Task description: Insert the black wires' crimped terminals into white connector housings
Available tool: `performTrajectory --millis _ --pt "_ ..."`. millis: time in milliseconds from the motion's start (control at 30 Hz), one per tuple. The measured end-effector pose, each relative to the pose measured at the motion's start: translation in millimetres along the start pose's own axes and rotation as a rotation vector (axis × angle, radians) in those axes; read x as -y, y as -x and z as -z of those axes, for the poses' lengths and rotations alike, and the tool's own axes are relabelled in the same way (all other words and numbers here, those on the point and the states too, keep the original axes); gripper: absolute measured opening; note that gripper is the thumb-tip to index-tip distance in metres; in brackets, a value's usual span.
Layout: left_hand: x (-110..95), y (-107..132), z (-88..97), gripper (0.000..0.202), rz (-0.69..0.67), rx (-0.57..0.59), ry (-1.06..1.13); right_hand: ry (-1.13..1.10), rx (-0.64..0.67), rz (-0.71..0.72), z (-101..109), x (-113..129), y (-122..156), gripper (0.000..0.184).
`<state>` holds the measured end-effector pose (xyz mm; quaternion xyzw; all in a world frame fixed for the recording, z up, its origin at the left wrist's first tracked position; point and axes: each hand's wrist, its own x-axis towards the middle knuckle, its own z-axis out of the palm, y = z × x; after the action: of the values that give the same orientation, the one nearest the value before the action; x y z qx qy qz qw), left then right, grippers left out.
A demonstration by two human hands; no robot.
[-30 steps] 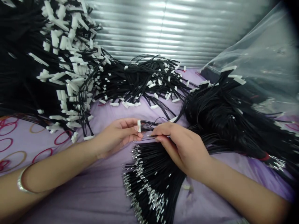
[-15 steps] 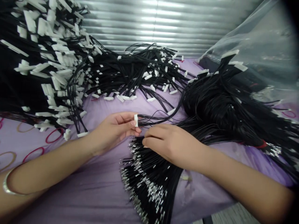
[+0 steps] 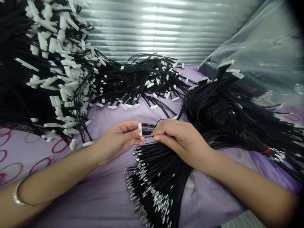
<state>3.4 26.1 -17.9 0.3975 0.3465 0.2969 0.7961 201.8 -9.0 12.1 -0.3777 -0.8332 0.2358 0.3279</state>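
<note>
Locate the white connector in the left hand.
In the head view, the white connector sits at the fingertips of the left hand, left of the right hand, above the crimped wire ends.

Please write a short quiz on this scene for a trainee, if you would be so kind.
1. True or false: the metal bangle is on the person's left arm.
2. Which item does the left hand pinch: A) a white plastic connector, B) a clear plastic bag, or C) a silver terminal?
3. What shows at the ends of the black wires fanned out below the right hand?

Key: 1. True. 2. A. 3. Silver metal terminals.
</note>
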Motion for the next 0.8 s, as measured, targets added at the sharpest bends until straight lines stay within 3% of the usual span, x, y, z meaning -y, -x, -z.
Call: performTrajectory --millis 167,300,533,700,800 --pt "2 -1 2.9 0.016 -0.004 0.026 -0.004 -0.116 0.034 -0.275 -2 3 -2 0.013" --pt "2 0 2.6 0.017 0.011 0.019 -0.027 -0.14 -0.001 -0.36 -2 3 -3 0.011" --pt "-3 3 -7.9 0.017 0.032 -0.031 -0.258 0.07 -0.07 -0.224 -4 -1 -1 0.01" --pt "-5 3 -8.2 0.016 0.054 -0.012 -0.274 0.243 -0.071 -0.081 -7 -6 0 0.01" --pt "-4 3 -5.4 0.017 0.052 0.009 -0.279 0.246 -0.058 -0.08 -7 -8 -1 0.009"
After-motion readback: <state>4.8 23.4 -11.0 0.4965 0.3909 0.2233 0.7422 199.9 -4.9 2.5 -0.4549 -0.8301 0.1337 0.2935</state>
